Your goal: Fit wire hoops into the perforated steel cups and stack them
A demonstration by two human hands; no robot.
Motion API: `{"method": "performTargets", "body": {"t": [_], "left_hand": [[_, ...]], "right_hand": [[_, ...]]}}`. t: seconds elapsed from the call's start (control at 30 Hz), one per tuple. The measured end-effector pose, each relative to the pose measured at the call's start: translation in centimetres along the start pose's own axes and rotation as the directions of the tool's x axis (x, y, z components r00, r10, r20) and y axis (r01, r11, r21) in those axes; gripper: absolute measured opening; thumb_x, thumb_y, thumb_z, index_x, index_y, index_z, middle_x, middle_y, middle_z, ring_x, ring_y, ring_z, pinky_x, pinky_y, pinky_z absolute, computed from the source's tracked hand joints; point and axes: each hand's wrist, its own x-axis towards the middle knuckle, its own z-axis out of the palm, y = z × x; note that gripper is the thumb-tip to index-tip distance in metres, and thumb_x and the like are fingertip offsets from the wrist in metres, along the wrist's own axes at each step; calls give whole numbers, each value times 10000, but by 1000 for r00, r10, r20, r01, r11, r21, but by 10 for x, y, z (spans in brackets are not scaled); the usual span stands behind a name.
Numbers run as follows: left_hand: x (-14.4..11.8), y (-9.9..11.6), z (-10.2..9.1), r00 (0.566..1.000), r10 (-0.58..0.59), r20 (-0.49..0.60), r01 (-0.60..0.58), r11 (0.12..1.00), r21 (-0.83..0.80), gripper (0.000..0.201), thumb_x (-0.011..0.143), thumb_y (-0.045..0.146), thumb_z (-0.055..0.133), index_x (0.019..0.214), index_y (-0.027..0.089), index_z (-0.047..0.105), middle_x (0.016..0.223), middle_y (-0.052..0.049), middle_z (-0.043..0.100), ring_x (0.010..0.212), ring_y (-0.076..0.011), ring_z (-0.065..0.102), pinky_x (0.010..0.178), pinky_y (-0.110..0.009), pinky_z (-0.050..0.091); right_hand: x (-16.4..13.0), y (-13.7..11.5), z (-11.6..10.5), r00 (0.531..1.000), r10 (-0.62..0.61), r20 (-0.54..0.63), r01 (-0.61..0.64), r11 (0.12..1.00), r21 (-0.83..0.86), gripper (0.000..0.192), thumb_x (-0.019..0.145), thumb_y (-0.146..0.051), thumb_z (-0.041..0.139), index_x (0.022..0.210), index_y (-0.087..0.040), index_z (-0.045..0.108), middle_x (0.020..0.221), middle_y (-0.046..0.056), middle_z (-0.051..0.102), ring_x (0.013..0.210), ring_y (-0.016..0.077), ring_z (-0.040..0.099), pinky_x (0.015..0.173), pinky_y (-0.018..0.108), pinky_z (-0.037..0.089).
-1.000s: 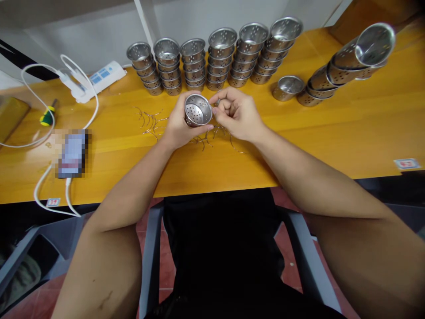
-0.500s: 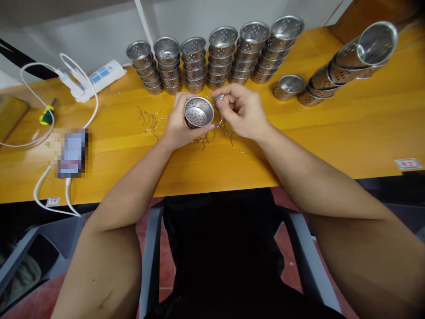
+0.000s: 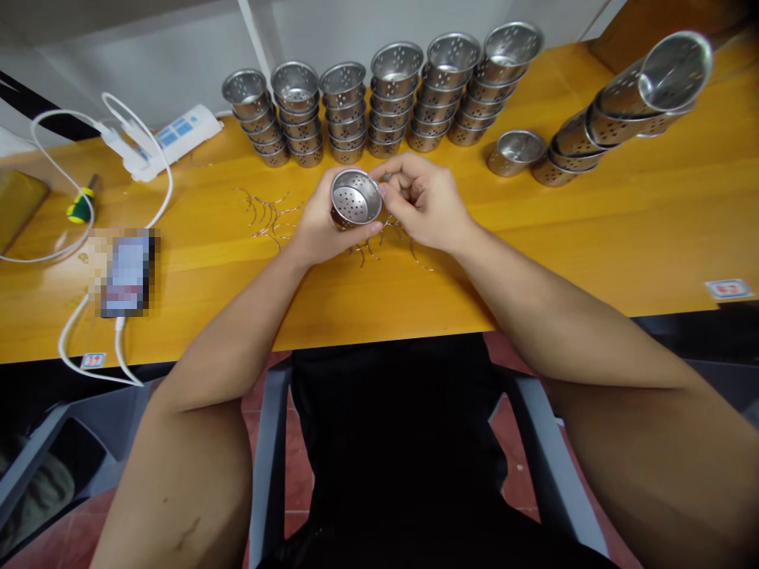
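My left hand (image 3: 323, 217) is wrapped around a perforated metal cup (image 3: 356, 201), which is tilted so that its holed bottom shows. At the cup's right rim, my right hand (image 3: 424, 197) is closed, thumb and forefinger pinched against the edge. A small silvery metal piece (image 3: 388, 178) shows between its fingers; its exact kind is too small to make out. Thin curved metal strips (image 3: 266, 215) lie scattered on the table around and below both hands.
Several stacks of perforated cups (image 3: 347, 118) stand along the back. To the right are a single cup (image 3: 515, 152) and a leaning stack (image 3: 613, 111). On the left lie a phone (image 3: 127, 273), a power strip (image 3: 178, 142), white cables and a screwdriver (image 3: 81, 205).
My right hand has moved slightly left, bringing its pinched fingertips from beside the cup onto its rim. My left hand still holds the cup in about the same place.
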Motion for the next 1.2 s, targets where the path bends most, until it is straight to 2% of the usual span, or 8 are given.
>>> {"method": "performTargets", "body": {"t": [0.13,0.3,0.37,0.6,0.8,0.93,1.2], "left_hand": [[-1,-1,1,998,68,11,-68,997,-30,1038,940,989,867,1688,342,550,1573,-132,736,1486,-379,793,1330,-589,672],[1,-6,4,991,132,10,-132,990,-44,1038,937,975,891,1663,310,564,1511,-124,741,1428,-378,808,1279,-580,685],[1,-6,4,986,166,22,-164,984,-67,1027,964,956,883,1679,304,536,1492,-118,749,1382,-359,829,1245,-563,704],[0,-10,7,979,200,39,-195,975,-110,1042,979,921,902,1708,307,482,1508,-120,739,1373,-354,837,1249,-580,706],[-1,-8,6,984,164,70,-156,982,-109,1037,977,924,899,1694,292,499,1490,-129,746,1380,-359,829,1264,-580,701],[-1,-6,5,982,169,84,-160,981,-107,1010,981,913,905,1669,287,512,1455,-122,750,1327,-349,835,1240,-595,708],[-1,-6,8,987,142,75,-134,986,-100,1016,980,952,872,1672,299,515,1466,-118,748,1380,-365,828,1261,-622,697]], "right_hand": [[3,9,2,998,-19,-54,19,1000,6,656,1150,-915,595,1387,-321,745,899,58,548,832,310,607,885,544,686],[11,30,12,973,-181,-143,198,972,122,515,1166,-816,739,1284,-316,774,805,5,500,712,245,540,801,476,692],[12,34,14,967,-199,-158,224,962,156,447,1175,-749,781,1269,-312,788,795,-2,492,700,236,538,791,467,699],[10,31,15,967,-188,-172,213,967,141,321,1182,-614,833,1261,-304,815,799,2,501,743,254,609,853,498,724],[9,30,15,962,-208,-178,225,971,82,341,1202,-636,793,1239,-298,817,784,3,507,733,254,602,867,503,725],[10,30,16,964,-199,-178,216,973,85,361,1199,-656,795,1245,-298,814,782,4,502,743,259,613,854,492,721],[11,31,17,962,-194,-191,217,971,105,355,1191,-663,803,1248,-312,818,767,-6,495,706,249,572,836,499,712]]}}
